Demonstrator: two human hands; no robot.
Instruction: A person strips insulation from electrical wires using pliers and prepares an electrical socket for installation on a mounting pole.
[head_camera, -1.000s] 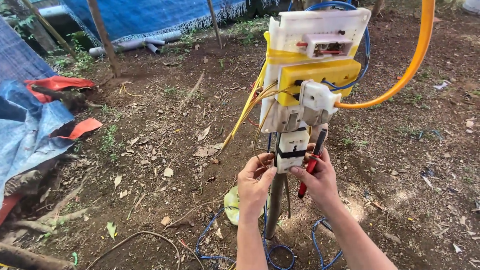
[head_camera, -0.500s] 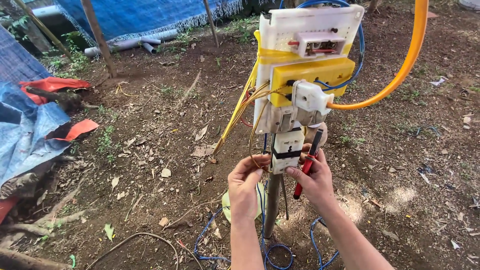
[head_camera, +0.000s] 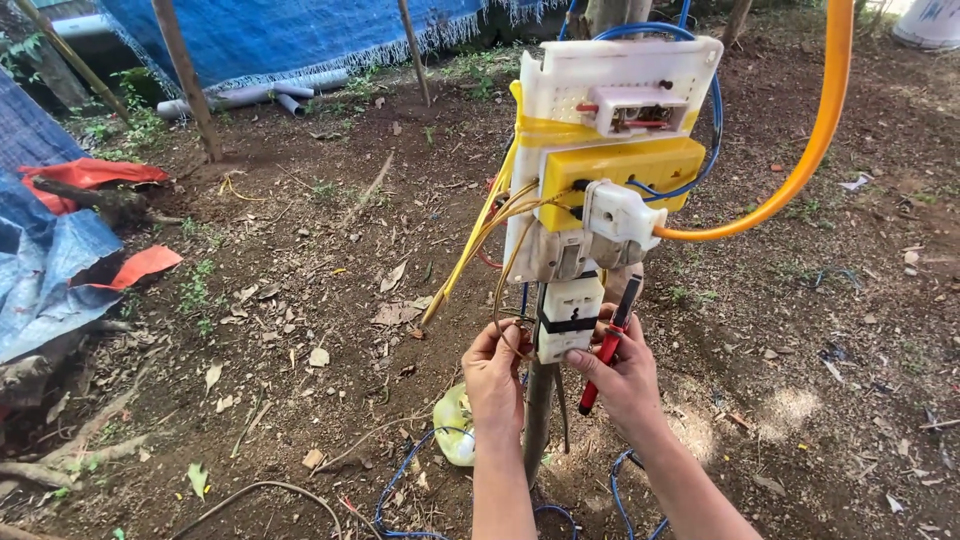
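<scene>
Bare dirt yard — left hand (head_camera: 495, 372) pinches yellow wires (head_camera: 500, 225), right hand (head_camera: 622, 375) grips red-handled pliers (head_camera: 605, 348).

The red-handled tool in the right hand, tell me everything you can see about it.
The red-handled tool looks like pliers or a cutter: slim red grips, seemingly plastic-coated, with a dark upper part whose tip is hidden. It stands nearly upright, tilted slightly, head up against the small white socket block on the post. The right hand wraps around the grips, whose lower red end sticks out below the hand. The left hand does not touch it.
</scene>
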